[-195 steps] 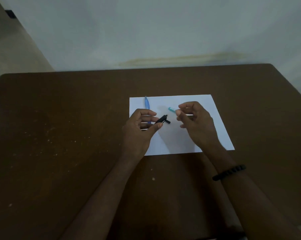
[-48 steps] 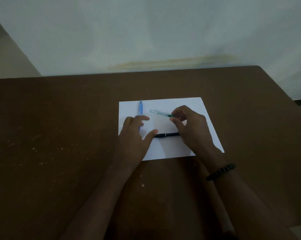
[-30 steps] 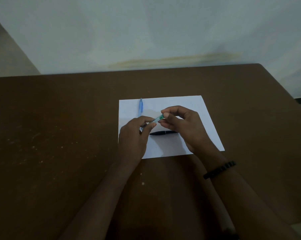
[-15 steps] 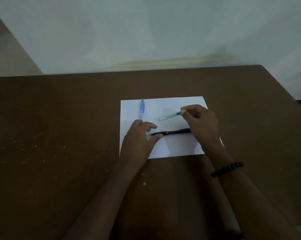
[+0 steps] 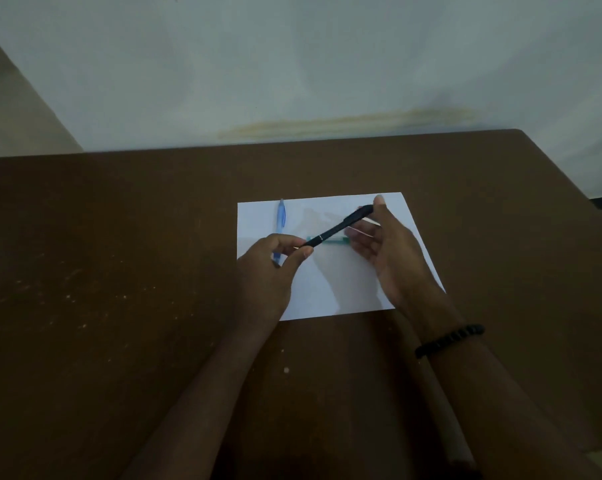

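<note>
both hands on the black pen [image 5: 337, 227], held up over the paper [image 5: 344, 292] mid frame; left hand [image 5: 268, 271] pinches the tip end, right hand [image 5: 393, 251] grips the clip end; looks like the unscrewing step; next up is probably a steady twist, without bumping the green pen [image 5: 334, 240] underneath

Open table [image 5: 119, 271] surrounds the white sheet [image 5: 327, 292] on its left and right, while the wall [image 5: 292, 81] closes off the far edge. On the sheet, a blue pen [image 5: 280, 220] lies near the left edge. A green pen [image 5: 337, 240] lies across the middle, beneath the black pen [image 5: 341, 226] held raised between the left hand [image 5: 268, 271] and the right hand [image 5: 393, 258].
</note>
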